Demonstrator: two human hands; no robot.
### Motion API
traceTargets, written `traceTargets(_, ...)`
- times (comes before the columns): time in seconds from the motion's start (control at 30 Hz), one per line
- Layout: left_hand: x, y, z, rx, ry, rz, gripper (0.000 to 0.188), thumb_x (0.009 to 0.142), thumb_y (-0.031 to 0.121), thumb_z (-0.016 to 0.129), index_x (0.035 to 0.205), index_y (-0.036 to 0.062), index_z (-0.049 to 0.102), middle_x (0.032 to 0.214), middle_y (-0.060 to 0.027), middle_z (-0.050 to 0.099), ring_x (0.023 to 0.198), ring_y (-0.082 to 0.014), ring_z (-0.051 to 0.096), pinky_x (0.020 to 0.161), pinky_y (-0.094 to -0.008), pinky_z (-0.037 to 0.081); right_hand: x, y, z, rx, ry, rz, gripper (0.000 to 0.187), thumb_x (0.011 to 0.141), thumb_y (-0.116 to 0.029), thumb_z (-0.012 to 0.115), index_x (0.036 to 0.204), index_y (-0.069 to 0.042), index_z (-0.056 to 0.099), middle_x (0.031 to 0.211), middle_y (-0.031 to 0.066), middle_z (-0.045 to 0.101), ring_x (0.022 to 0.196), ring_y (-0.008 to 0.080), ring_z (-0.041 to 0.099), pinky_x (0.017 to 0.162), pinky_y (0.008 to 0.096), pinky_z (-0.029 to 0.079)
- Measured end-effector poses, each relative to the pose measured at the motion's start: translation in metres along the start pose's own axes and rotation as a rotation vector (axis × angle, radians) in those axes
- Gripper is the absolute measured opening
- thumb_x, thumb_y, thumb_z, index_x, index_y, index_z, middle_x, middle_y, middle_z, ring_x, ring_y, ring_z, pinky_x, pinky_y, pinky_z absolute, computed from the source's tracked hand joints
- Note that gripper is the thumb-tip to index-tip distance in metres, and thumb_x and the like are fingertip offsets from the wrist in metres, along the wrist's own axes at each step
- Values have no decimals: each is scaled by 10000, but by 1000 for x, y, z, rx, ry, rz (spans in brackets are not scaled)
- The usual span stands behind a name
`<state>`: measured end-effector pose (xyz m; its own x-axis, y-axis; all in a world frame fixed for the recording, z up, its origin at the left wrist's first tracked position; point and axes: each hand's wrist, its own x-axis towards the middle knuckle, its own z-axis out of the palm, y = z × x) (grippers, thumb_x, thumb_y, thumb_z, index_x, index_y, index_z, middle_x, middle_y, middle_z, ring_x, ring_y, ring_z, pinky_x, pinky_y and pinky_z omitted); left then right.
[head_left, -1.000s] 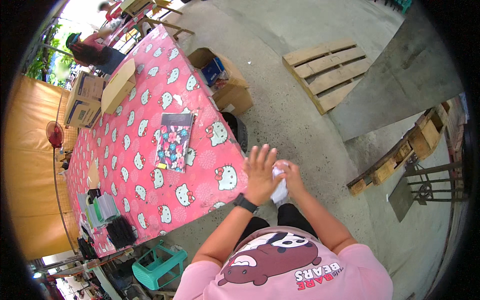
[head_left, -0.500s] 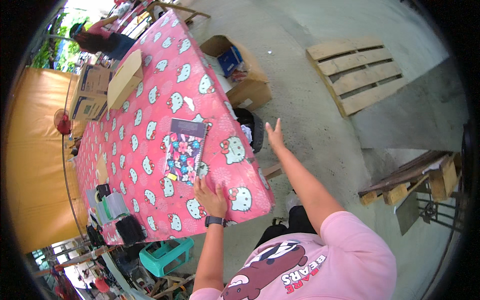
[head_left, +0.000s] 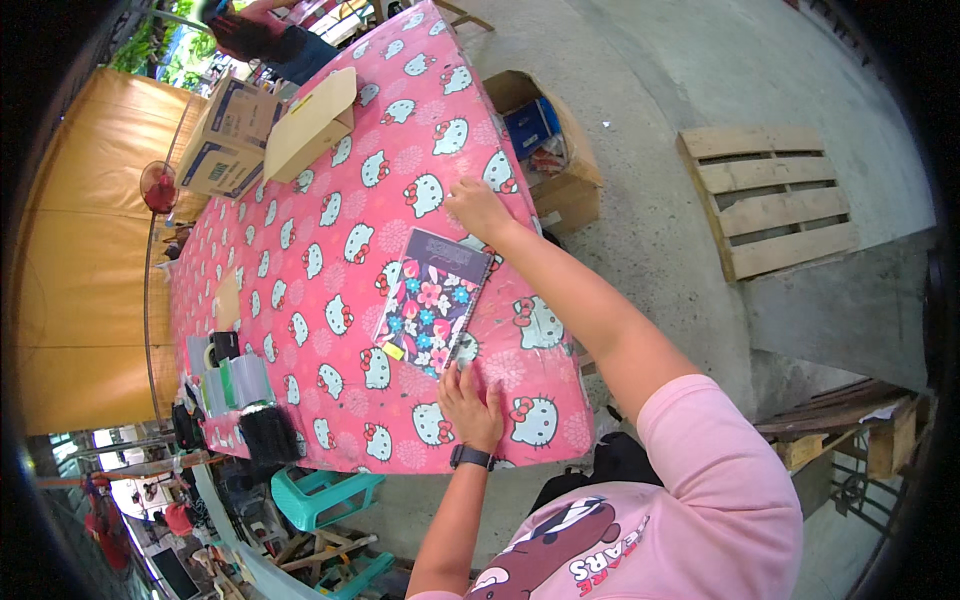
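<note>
Close to your body, the near edge of the pink, cat-print tabletop (head_left: 345, 285) crosses in front of you, its right corner jutting beside your dark-clad leg. Below that edge, toward the left corner, stands a teal stool (head_left: 296, 495), while a black bundle (head_left: 268, 433) sits at the corner itself. Your left hand (head_left: 470, 412) lies palm down just inside the near edge, fingers parted, tips at the near-right corner of the floral notebook (head_left: 430, 305); contact there is too fine to confirm.

The notebook rests aslant, nearer the right edge than the left. Level with it, bundled papers (head_left: 235, 385) line the left edge, with a broad stretch of printed cover between. Your right arm reaches across the right edge, and your right hand (head_left: 478, 210) is down past the notebook's far-right corner, fingers bent; whether they pinch anything you cannot tell from here.

Hard against the right edge, an open carton (head_left: 575, 195) holding a blue box (head_left: 530, 128) takes up the floor. Beyond it, a wide strip of concrete (head_left: 640, 200) runs to a wooden pallet (head_left: 760, 178). Farther along the left edge, a tan box (head_left: 312, 125) and printed cartons (head_left: 225, 160) block that side, and a co-worker (head_left: 290, 50) is by the far end.
</note>
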<state>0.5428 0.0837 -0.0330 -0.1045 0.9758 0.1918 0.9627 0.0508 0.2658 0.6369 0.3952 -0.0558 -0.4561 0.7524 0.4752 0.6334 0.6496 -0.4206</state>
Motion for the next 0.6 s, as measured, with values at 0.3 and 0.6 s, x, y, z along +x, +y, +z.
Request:
traceTargets(0.3, -1, -3, -1, 40, -50, 11, 472, 875, 380, 465, 1209, 46, 449, 1275, -165, 387, 1225, -358, 281, 1007, -484, 206, -111, 107, -52, 1321, 602, 919, 192, 775, -38, 510, 958, -35, 569, 763, 11, 534, 588, 91, 464, 478, 253, 383)
traceTargets(0.6, 2, 1, 3, 41, -70, 14, 481, 881, 385, 460, 1224, 48, 440, 1288, -158, 383, 1233, -361, 263, 1013, -488, 188, -295, 156, 39, 1229, 605, 1554, 204, 904, -194, 476, 994, -32, 560, 622, -17, 446, 480, 86, 388, 431, 232, 335)
